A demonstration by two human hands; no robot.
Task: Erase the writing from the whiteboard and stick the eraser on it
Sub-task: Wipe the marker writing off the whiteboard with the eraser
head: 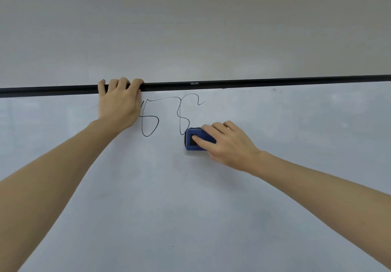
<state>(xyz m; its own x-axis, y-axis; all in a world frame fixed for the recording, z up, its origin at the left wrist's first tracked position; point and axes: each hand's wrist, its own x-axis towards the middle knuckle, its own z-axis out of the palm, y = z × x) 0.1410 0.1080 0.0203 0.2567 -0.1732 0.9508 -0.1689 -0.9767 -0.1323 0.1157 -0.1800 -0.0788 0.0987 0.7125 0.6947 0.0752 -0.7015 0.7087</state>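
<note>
A whiteboard (190,197) fills the lower view, with a black top frame (254,82). Black scribbled writing (169,111) sits just under the frame, near the middle. My right hand (228,145) presses a blue eraser (195,139) flat against the board at the lower right end of the writing, with fingers on the eraser's top and its dark centre. My left hand (118,100) grips the top frame, fingers curled over the edge, just left of the writing.
A plain grey wall (190,28) rises above the board. Faint smudges mark the board surface below the eraser. Both bare forearms reach in from the bottom corners.
</note>
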